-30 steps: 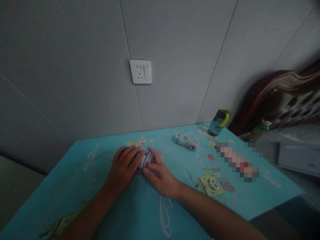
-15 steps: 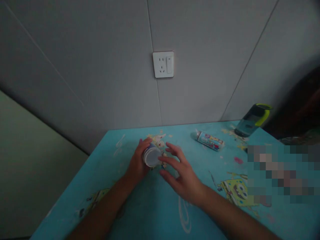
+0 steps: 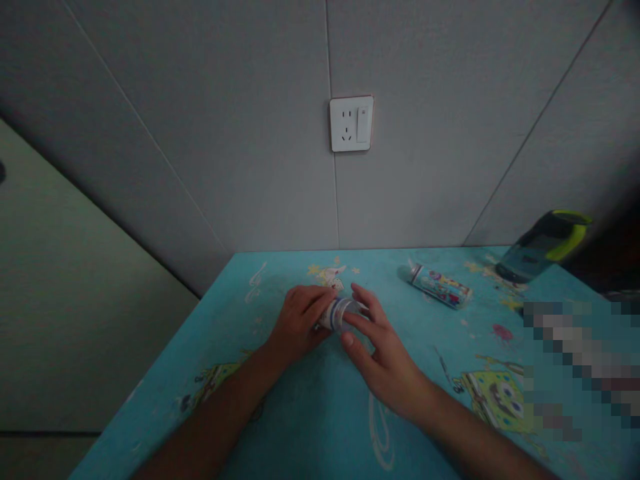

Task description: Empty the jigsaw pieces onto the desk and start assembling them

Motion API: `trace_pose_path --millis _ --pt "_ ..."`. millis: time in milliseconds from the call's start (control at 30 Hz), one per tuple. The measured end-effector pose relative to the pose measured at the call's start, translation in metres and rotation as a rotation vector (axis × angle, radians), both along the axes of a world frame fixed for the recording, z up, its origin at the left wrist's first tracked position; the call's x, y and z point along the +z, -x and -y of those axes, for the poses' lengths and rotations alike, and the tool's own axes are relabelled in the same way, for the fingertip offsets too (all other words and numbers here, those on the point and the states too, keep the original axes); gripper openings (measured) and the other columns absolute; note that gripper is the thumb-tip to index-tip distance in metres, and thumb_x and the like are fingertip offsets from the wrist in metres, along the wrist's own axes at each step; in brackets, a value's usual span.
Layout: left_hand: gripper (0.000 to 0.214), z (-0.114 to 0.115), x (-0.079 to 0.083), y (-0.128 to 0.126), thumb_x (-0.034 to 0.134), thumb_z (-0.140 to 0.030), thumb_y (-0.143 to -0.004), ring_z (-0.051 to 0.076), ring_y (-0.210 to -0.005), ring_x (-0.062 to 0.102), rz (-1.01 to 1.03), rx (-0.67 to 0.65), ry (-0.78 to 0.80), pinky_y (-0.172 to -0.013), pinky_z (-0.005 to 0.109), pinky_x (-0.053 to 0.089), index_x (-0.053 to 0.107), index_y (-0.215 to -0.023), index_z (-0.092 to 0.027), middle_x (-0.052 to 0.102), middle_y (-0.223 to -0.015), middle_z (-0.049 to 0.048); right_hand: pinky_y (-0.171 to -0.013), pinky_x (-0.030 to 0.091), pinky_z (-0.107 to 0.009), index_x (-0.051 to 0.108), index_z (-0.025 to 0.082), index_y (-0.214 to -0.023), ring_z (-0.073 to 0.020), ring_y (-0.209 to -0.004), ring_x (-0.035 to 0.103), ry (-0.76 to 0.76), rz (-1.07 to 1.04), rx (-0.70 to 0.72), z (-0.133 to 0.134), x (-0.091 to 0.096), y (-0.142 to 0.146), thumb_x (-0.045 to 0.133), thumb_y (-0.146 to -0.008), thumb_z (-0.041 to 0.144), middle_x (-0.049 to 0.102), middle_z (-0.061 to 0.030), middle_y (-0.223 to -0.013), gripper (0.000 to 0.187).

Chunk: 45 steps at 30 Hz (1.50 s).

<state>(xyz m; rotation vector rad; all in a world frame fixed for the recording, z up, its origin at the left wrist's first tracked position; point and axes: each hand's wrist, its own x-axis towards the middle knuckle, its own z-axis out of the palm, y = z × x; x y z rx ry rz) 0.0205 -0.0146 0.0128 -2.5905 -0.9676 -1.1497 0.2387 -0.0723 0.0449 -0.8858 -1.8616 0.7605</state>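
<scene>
My left hand (image 3: pixel 299 320) is wrapped around a small cylindrical container (image 3: pixel 328 315), white with a blue band. The container lies tilted, its clear cap (image 3: pixel 346 312) pointing right, and most of its body is hidden by my left fingers. My right hand (image 3: pixel 383 347) is at the clear end, fingers curved round the cap and thumb by its lower edge. Both hands are just above the turquoise, cartoon-printed tabletop (image 3: pixel 310 413).
A colourful printed tube-like container (image 3: pixel 440 287) lies on its side, right of my hands. Farther right stands a dark see-through bottle (image 3: pixel 530 250) with a lime-green loop. A grey wall (image 3: pixel 250 133) with a white socket (image 3: pixel 351 124) backs the table. Pixelation covers the right side.
The container has turned so its clear end faces right instead of toward me. My right fingers have closed in around that end. The view has shifted left.
</scene>
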Motion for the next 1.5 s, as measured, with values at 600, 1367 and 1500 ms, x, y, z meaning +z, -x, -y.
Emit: trace_pose_path --millis 600,1367,1500 --pt "0.040 0.024 0.022 -0.005 0.065 -0.022 -0.093 0.024 -0.122 0.058 -0.050 0.153 -0.350 -0.104 0.049 0.045 0.054 -0.129 -0.037 0.066 -0.127 0.0028 -0.111 0.042 -0.056 0.067 0.030 -0.130 -0.0278 -0.134 0.054 0.498 -0.374 0.369 0.000 0.003 -0.001 0.042 -0.101 0.045 0.067 -0.0066 -0.133 0.041" --pt "0.053 0.006 0.010 0.002 0.066 -0.035 -0.093 0.029 -0.120 0.058 0.013 -0.130 -0.165 -0.103 0.049 0.043 0.049 -0.142 -0.023 0.062 -0.130 0.0137 -0.115 0.041 -0.048 0.070 0.027 -0.120 -0.0270 -0.136 0.052 0.097 0.332 0.400 -0.003 0.035 -0.028 0.048 -0.104 0.034 0.054 -0.0036 -0.148 0.028" --pt "0.073 0.002 0.013 0.005 0.070 -0.049 -0.089 0.029 -0.113 0.062 0.002 -0.156 -0.079 -0.095 0.046 0.048 0.042 -0.148 -0.017 0.065 -0.125 0.0165 -0.119 0.033 -0.059 0.061 0.028 -0.136 -0.0361 -0.148 0.033 -0.145 0.506 0.149 -0.009 0.036 -0.034 0.063 -0.095 0.038 0.028 -0.0081 -0.165 0.042"
